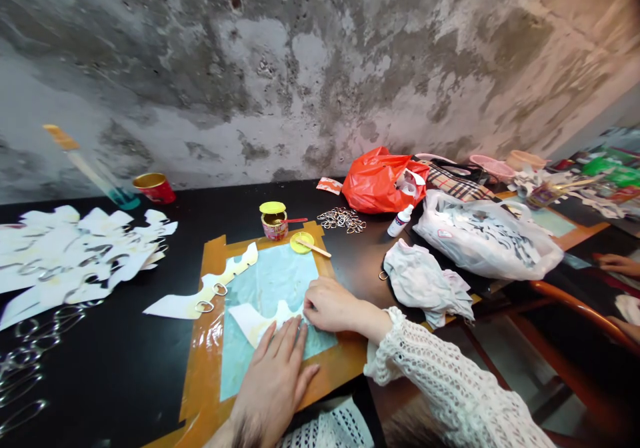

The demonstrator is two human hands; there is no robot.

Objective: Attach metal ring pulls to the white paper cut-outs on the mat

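Observation:
My left hand [275, 375] lies flat, fingers stretched, on the lower edge of a white cut-out paper piece [249, 325] with a scalloped side. My right hand [327, 303] is closed at that piece's right end, fingertips pressed down; what they pinch, if anything, is hidden. Both hands rest over a light blue sheet [235, 375] fixed with brown tape [193, 375]. To the left, a second cut-out piece [175, 306], with yellowish smears, carries two metal rings [205, 307]. Beyond the sheet stand an open small tub [275, 227] and a yellow lid [301, 243] with a wooden stick [315, 248].
Stacked white cut-outs [115, 235] and loose metal rings [30, 361] lie left; more rings [342, 220] lie behind. Rightward are a small white bottle [400, 223], a crumpled cloth [425, 278], a red bag [375, 181] and a white plastic bag [450, 241]. Another person's hand [620, 264] shows far right.

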